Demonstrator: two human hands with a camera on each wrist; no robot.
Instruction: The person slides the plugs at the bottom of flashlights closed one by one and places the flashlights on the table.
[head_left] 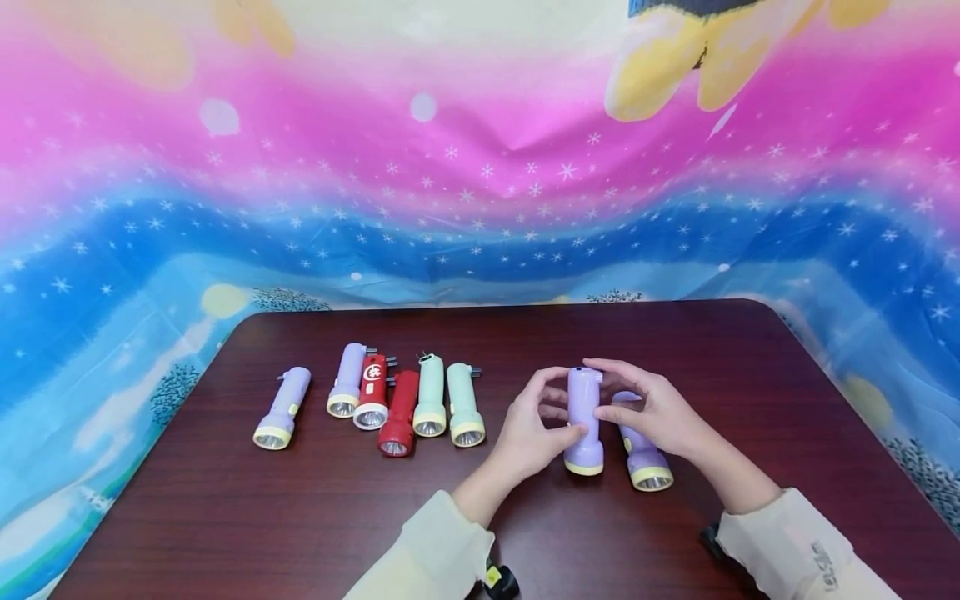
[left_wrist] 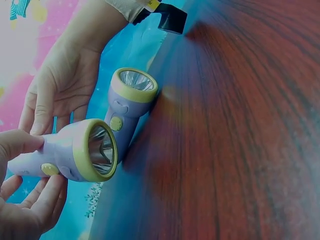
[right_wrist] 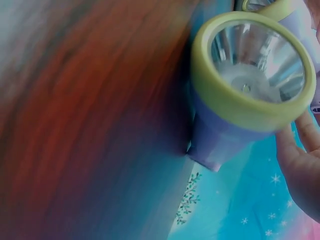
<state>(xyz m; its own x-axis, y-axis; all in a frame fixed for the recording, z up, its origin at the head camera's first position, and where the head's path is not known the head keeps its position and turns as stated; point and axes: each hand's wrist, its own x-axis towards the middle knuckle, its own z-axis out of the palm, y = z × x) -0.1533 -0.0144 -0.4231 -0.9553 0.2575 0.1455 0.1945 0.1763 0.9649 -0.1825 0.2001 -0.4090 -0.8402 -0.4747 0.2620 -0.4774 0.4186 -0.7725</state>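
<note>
We see the left hand point(head_left: 528, 425) pinching a lilac flashlight point(head_left: 584, 417) between thumb and fingers, the right hand point(head_left: 660, 408) gripping its rear part too, the flashlight held over the brown table point(head_left: 300, 525), just beside a second flashlight point(head_left: 649, 467).

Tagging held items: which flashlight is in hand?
The purple flashlight held between the left hand and right hand; the other seven, three of them also purple, lie on the table.
</note>
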